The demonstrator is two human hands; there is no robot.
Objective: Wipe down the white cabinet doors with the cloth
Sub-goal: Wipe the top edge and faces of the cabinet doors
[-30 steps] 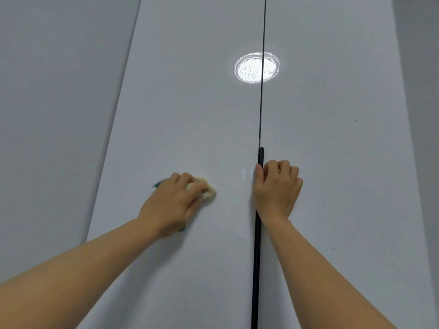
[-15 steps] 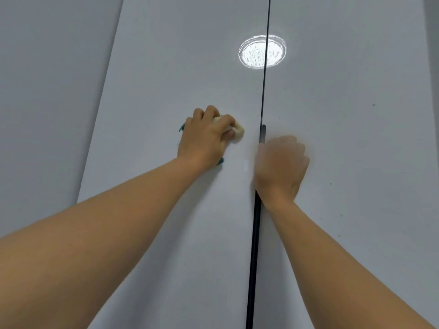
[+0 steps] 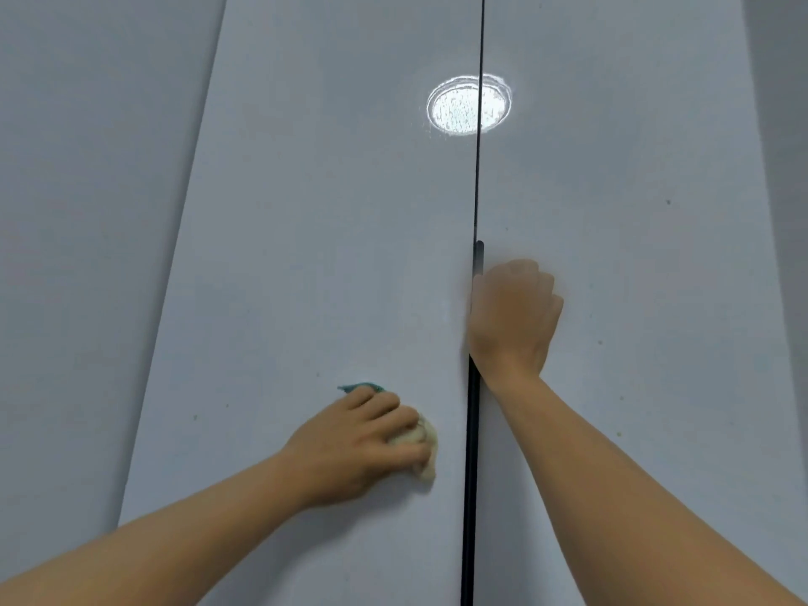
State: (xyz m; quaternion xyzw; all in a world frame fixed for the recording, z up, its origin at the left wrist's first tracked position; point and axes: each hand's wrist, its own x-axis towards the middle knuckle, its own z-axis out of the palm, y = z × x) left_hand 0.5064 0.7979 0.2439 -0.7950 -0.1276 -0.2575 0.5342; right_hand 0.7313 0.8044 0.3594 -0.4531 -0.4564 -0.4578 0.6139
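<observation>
A plain grey-white wall panel [image 3: 87, 255] fills the left side of the view, running top to bottom at a slant. A narrower strip of the same grey wall [image 3: 782, 177] shows along the right edge. A bright oval reflection of a round ceiling light [image 3: 454, 105], speckled and ringed, glares high up, near the middle of the view

Single head cam, close to white cabinet doors [image 3: 332, 255], facing them, tilted upward; both forearms enter from near edge.
</observation>
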